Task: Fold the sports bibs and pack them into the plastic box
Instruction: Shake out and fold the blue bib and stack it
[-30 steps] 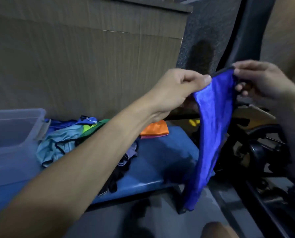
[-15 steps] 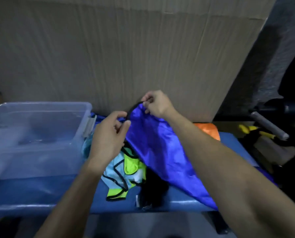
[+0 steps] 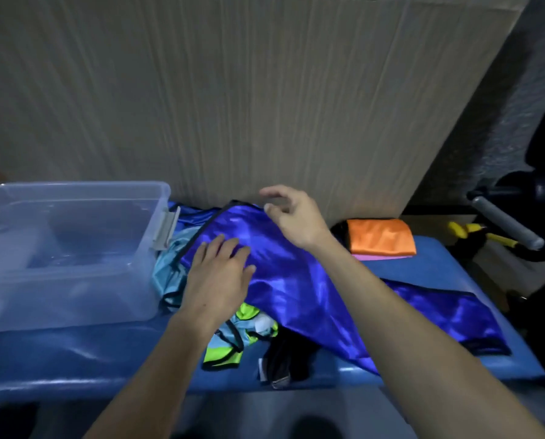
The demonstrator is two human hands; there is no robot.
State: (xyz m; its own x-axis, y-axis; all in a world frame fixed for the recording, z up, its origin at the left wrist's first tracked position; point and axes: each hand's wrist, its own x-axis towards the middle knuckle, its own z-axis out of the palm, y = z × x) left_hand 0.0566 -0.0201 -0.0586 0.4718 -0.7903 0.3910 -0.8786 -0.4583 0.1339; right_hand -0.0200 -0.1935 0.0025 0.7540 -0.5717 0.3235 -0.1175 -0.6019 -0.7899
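Now laid over the bench (image 3: 74,353) pile for folding, blue bib (image 3: 296,280), pressed by flat left hand (image 3: 220,277), released by relaxed right hand (image 3: 291,217).

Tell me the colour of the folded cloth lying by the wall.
Orange folded cloth, atop a pink layer; clearest in the head view.

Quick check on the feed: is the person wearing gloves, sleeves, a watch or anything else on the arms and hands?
Nothing that shows. The left hand and right hand are bare, with no gloves, rings or watch visible. Both forearms are uncovered right to the bottom of the frame; no sleeve edge comes into view.
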